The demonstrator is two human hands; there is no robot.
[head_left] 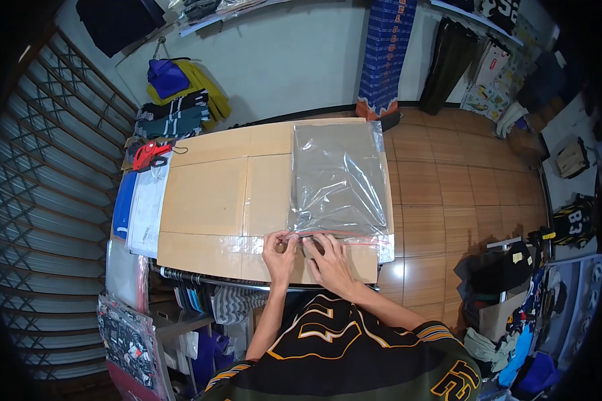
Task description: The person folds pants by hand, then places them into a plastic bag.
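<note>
A clear plastic zip bag lies flat on the sheet of cardboard, with something flat and grey inside it. A red strip runs along its near edge. My left hand pinches the left end of that edge between thumb and fingers. Close beside it, my right hand has its thumb and fingertips bent together on the same edge. The fingertips of both hands nearly meet at the strip.
Left of the cardboard lie a red tag gun, white papers and a blue packet. Folded clothes are stacked at the far left corner. Tiled floor lies to the right, with piled clothes beyond.
</note>
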